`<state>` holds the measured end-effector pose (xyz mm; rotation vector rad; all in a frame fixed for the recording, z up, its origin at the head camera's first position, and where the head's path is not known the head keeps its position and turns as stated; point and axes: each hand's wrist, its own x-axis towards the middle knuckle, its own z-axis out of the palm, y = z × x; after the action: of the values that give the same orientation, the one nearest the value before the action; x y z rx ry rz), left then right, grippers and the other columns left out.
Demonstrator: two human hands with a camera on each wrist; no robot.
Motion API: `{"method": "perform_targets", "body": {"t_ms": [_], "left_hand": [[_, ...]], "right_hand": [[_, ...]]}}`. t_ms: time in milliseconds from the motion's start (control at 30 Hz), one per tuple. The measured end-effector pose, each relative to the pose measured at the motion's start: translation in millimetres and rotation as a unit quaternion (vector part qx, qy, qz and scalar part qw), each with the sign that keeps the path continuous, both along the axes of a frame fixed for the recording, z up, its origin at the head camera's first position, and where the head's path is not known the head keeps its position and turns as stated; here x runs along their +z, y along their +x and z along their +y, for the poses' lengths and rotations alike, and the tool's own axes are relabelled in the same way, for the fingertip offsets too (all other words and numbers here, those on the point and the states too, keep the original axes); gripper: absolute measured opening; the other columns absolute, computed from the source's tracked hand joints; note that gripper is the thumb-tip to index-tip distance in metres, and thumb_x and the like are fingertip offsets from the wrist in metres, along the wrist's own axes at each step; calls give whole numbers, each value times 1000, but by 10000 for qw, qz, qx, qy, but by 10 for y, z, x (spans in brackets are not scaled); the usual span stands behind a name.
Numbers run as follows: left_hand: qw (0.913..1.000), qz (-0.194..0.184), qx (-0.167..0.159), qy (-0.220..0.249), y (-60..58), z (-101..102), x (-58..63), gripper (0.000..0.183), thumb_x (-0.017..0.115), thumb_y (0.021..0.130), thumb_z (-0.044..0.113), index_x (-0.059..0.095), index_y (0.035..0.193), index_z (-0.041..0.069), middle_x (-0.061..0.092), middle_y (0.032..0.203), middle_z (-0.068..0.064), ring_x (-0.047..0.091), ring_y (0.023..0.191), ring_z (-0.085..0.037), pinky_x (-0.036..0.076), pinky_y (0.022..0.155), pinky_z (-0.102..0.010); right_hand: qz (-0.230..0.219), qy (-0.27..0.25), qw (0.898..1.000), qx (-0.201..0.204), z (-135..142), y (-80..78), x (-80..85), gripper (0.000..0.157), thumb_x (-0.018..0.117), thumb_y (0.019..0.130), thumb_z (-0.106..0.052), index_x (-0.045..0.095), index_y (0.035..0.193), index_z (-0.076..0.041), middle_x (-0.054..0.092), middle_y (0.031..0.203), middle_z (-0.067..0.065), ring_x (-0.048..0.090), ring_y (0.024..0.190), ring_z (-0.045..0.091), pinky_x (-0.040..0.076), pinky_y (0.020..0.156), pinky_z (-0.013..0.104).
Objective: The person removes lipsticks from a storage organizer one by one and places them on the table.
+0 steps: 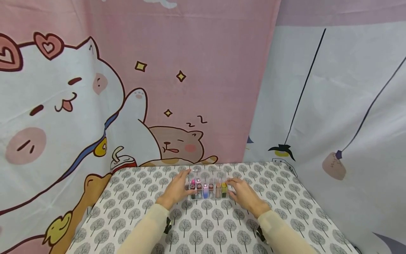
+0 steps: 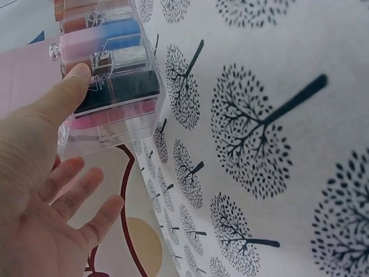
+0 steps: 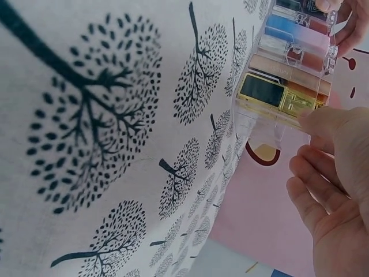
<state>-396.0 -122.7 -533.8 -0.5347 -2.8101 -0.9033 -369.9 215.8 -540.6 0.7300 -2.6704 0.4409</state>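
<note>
A clear plastic lipstick organizer stands on the table, with several lipsticks in its compartments. My left hand grips its left end; the left wrist view shows the thumb at the front, beside a black tube, while the other fingers spread away. At the opposite end my right hand holds the organizer, its thumb over the gold part of a black-and-gold lipstick. A pink-to-blue tube sits near the middle. The right index fingertip's contact is partly hidden in the right wrist view.
A white cloth with grey tree prints covers the table. Behind its far edge hangs a pink cartoon curtain, and a pale curtain hangs along the right side.
</note>
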Motion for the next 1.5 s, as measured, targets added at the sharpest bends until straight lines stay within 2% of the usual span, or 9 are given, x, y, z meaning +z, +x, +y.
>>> {"method": "perform_targets", "body": {"t_ms": [233,433,567,667,1000,1100,1233,1333,1500], "left_hand": [[9999,-82,-84,-57,114,-52,30,110,102,89,34,42,178,11,50,181,-22,55,163,-48,47,136,-69],[9996,17,-209,-201,166,-95,3,111,103,88,38,44,179,15,54,178,-20,64,152,-45,52,132,-69],[9986,130,-295,-431,194,-124,-1,113,103,87,43,43,179,16,57,175,-17,78,119,-30,57,128,-65],[9981,184,-343,-487,224,-141,3,112,103,87,44,45,178,15,59,172,-16,73,97,-17,61,125,-63],[9967,303,-372,-651,347,-147,47,113,103,87,46,45,178,14,64,164,-14,64,85,-4,69,109,-53],[9967,332,-397,-633,386,-154,46,113,103,88,46,44,179,14,64,165,-13,66,89,-6,68,111,-53],[9964,346,-422,-653,432,-164,47,112,102,89,46,43,179,16,60,171,-12,75,115,-22,63,124,-56],[9962,318,-427,-691,464,-166,54,111,100,90,48,43,179,17,59,172,-12,73,132,-33,61,126,-59],[9954,377,-439,-768,512,-163,50,111,102,88,50,45,177,14,58,173,-17,69,144,-43,60,125,-65]], "right_hand": [[-44,-89,9999,-39,-2,106,-19,39,89,103,-11,79,138,1,78,148,21,77,137,42,66,119,53],[-28,-203,9998,-44,-18,196,-41,36,89,102,-13,82,135,-1,80,145,20,79,134,40,67,116,51],[-57,-228,9997,-43,-30,262,-27,34,89,103,-13,82,133,-1,81,143,20,79,132,40,69,113,51],[-134,-228,9996,-81,-33,312,-16,33,88,104,-15,82,134,-1,81,143,20,79,132,39,69,113,51],[385,-97,9992,-61,-41,435,1,32,93,99,-15,84,128,-3,84,133,15,83,122,32,73,104,42],[493,-159,9987,-35,-48,471,-1,32,94,98,-14,85,126,-3,84,131,15,83,119,31,74,101,40],[557,-210,9982,-69,-57,514,-2,30,95,96,-14,85,123,-3,85,129,14,84,116,30,74,99,38],[600,-200,9980,-76,-63,541,2,30,96,96,-14,86,122,-3,85,128,13,85,115,30,74,99,39],[682,-208,9974,-33,-66,588,6,29,97,94,-12,86,119,-3,86,124,13,85,111,29,75,97,39]]}}
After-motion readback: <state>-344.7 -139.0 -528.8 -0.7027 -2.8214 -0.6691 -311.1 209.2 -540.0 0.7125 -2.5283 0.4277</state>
